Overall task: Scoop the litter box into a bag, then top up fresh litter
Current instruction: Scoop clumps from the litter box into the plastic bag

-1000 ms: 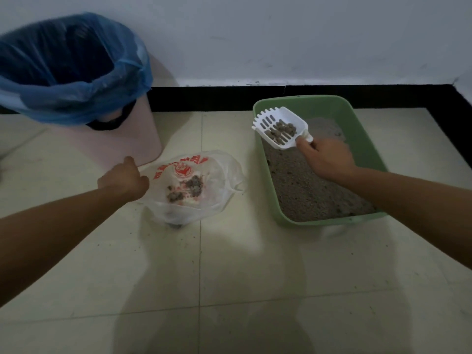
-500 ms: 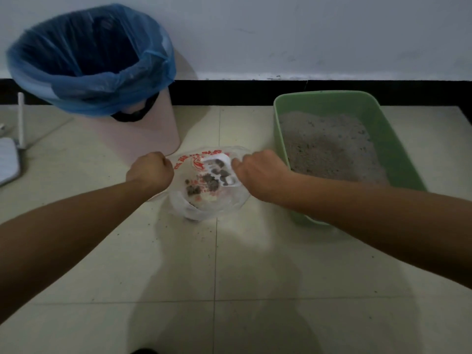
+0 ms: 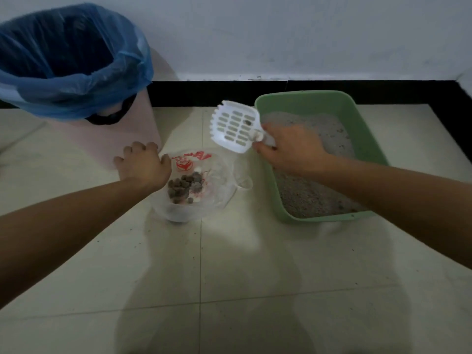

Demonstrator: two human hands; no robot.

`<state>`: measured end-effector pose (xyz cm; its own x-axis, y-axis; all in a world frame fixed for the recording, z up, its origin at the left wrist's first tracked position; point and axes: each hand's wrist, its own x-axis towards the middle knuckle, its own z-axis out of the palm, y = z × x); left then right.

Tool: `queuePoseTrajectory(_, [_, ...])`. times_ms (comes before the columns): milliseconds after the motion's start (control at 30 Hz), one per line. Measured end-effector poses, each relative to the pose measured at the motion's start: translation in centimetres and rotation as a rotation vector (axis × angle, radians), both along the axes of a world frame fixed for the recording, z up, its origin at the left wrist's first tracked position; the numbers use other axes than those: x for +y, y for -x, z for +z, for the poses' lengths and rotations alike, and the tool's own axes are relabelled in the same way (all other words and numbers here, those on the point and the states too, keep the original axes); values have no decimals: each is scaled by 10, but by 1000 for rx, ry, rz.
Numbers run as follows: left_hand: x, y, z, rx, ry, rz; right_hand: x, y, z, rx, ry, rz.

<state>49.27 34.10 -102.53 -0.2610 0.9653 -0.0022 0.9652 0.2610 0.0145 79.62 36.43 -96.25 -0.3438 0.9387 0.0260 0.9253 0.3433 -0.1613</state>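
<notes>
Left hand (image 3: 143,164) grips the rim of the bag (image 3: 217,175), which sits on the floor holding dark clumps (image 3: 185,187). Scoop (image 3: 235,126), nearly empty, is gripped by the right hand (image 3: 288,152) beside the litter box (image 3: 306,102). Scooping appears underway; top-up outstanding.

One wide-angle view, worn on the person's head, looks forward and steeply down at a pale tiled floor (image 3: 229,264) from close by. Both bare forearms run in from the lower left and right edges to the left hand (image 3: 143,167) and right hand (image 3: 293,152) near the centre, beside a clear plastic bag with red print (image 3: 219,175) and a white slotted plastic scoop (image 3: 235,126). A pink bin lined with blue plastic (image 3: 132,139) fills the upper left. A green plastic litter tray (image 3: 306,95) takes the centre right. A white wall (image 3: 281,34) over black skirting (image 3: 217,93) crosses the top.
</notes>
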Motion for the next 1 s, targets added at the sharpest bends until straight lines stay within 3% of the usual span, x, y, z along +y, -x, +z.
queuePoseTrajectory(67, [2,-17,5,-1,-108,-58,4,-29,3,36,11,-94])
queuePoseTrajectory(167, [9,-51,9,-201,-188,-140,9,-74,-2,24,-24,-253])
queuePoseTrajectory(267, [12,-94,6,-473,-137,-208,9,-112,-15,-139,9,-299])
queuePoseTrajectory(367, [8,-141,3,-610,0,-256,8,-132,-27,-289,11,-238])
queuePoseTrajectory(533, [8,-203,-5,-674,206,-238,23,-137,-41,-502,-56,-202])
queuePoseTrajectory(700, [17,-225,-17,-614,201,-147,44,-145,-37,-562,-103,-280])
queuePoseTrajectory(1000, [9,-232,-50,-762,-67,-137,80,-155,-67,-490,-149,-193])
